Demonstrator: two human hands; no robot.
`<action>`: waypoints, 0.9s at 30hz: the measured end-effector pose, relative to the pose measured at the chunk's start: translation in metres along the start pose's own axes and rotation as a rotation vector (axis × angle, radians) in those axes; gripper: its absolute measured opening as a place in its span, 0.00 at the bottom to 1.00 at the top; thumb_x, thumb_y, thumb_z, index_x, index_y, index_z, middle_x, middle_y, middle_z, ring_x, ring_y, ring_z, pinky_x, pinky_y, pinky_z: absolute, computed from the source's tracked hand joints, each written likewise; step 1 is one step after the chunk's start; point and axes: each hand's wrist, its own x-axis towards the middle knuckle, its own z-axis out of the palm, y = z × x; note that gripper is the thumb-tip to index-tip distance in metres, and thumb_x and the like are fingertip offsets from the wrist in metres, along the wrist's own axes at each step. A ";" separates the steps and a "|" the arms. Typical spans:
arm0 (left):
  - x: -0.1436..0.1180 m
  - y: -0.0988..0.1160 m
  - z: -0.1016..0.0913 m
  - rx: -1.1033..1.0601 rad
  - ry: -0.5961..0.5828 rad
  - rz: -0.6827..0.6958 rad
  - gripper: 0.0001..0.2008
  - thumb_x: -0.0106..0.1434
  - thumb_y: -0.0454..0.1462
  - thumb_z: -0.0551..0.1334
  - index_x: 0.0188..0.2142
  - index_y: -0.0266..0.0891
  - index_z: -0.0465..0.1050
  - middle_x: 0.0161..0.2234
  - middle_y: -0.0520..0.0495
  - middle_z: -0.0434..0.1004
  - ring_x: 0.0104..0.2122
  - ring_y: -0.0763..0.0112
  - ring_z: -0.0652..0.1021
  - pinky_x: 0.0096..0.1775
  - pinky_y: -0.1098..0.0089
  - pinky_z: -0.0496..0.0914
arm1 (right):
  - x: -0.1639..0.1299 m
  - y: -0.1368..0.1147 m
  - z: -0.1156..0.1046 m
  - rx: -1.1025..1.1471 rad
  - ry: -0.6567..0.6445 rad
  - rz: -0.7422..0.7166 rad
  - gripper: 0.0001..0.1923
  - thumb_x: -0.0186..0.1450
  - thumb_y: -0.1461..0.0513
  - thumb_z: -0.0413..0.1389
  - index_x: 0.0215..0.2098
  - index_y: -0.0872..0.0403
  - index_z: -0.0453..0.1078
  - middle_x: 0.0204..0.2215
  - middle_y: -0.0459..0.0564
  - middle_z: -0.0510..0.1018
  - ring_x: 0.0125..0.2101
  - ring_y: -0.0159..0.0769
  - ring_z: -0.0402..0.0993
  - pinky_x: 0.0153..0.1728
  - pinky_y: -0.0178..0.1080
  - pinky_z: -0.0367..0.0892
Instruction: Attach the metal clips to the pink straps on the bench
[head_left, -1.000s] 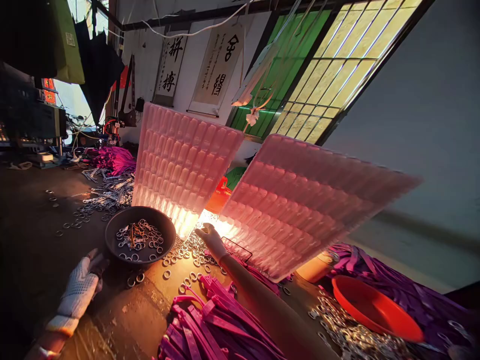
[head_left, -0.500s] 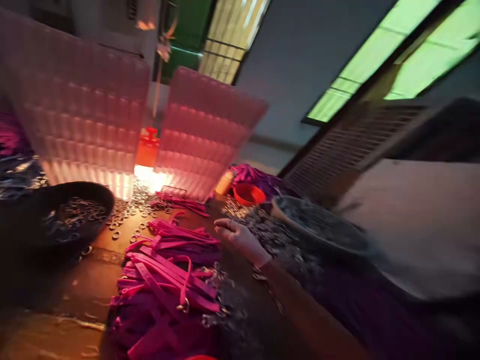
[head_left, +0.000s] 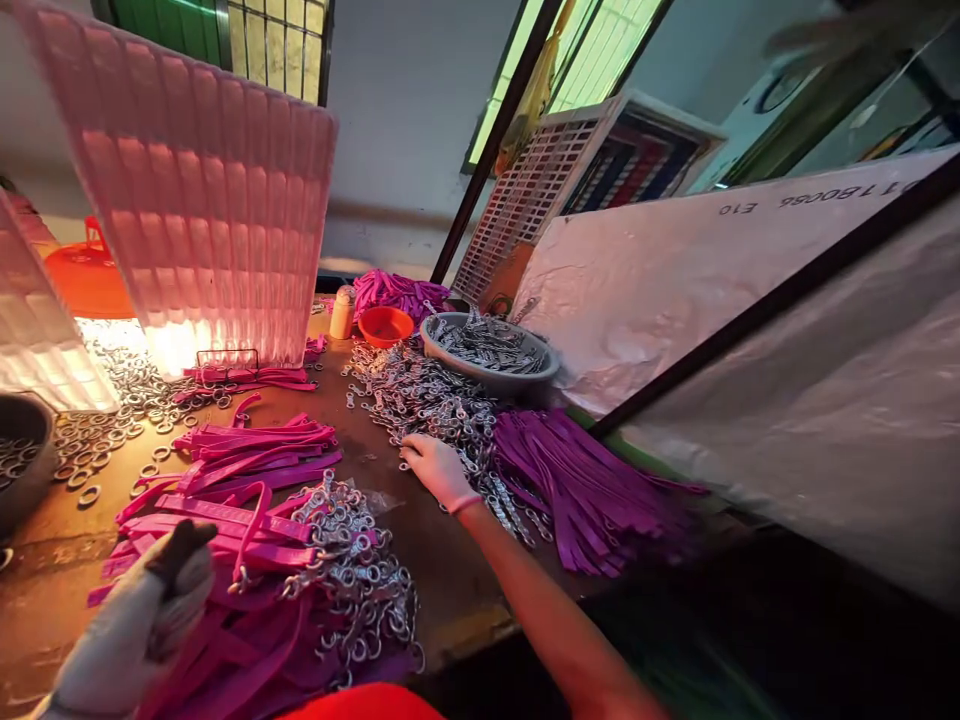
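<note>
Head view — right hand (head_left: 439,472) at clasps (head_left: 439,400), left hand (head_left: 154,615) near straps (head_left: 217,512)

Open tabletop (head_left: 358,422) between straps (head_left: 255,440) and clasps (head_left: 420,390), 2 panels (head_left: 225,200) blocking far left

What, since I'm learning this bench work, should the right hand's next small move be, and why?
Perhaps the right hand should pinch one of the metal clips: it lies at the heap's edge, though whether it already holds one is unclear. The left hand is over the pink straps.
</note>
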 end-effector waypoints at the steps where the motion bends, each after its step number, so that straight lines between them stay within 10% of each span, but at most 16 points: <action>1: 0.004 0.000 0.017 -0.080 -0.069 -0.028 0.21 0.55 0.52 0.69 0.24 0.40 0.65 0.15 0.60 0.50 0.12 0.83 0.49 0.13 0.78 0.47 | 0.013 -0.006 0.006 -0.036 0.000 -0.001 0.08 0.67 0.62 0.56 0.40 0.49 0.77 0.43 0.51 0.81 0.47 0.40 0.75 0.51 0.39 0.65; 6: 0.015 0.011 0.069 -0.306 -0.273 -0.091 0.22 0.61 0.47 0.67 0.48 0.35 0.74 0.30 0.47 0.75 0.17 0.80 0.66 0.13 0.81 0.55 | 0.081 -0.027 0.031 -0.195 -0.067 0.099 0.16 0.70 0.55 0.57 0.48 0.58 0.72 0.49 0.55 0.76 0.49 0.42 0.74 0.52 0.50 0.68; 14: 0.006 -0.005 0.046 -0.300 -0.254 -0.004 0.20 0.60 0.35 0.67 0.52 0.31 0.76 0.45 0.34 0.79 0.32 0.72 0.78 0.22 0.81 0.66 | 0.089 -0.017 0.046 -0.306 -0.173 0.133 0.09 0.69 0.63 0.56 0.44 0.62 0.75 0.43 0.62 0.79 0.46 0.47 0.77 0.49 0.50 0.69; 17: 0.007 -0.018 0.039 -0.285 -0.313 0.104 0.25 0.55 0.38 0.72 0.51 0.31 0.77 0.43 0.36 0.79 0.30 0.74 0.76 0.22 0.81 0.64 | 0.072 -0.021 0.035 -0.245 -0.126 0.046 0.10 0.66 0.68 0.54 0.41 0.63 0.77 0.42 0.70 0.78 0.49 0.54 0.75 0.50 0.51 0.67; 27: -0.006 -0.014 0.060 -0.081 -0.227 0.172 0.20 0.59 0.38 0.67 0.50 0.33 0.77 0.28 0.47 0.76 0.20 0.79 0.68 0.22 0.78 0.62 | -0.084 -0.131 -0.003 0.536 -0.090 -0.567 0.14 0.71 0.62 0.52 0.53 0.46 0.70 0.45 0.48 0.79 0.44 0.39 0.76 0.47 0.39 0.69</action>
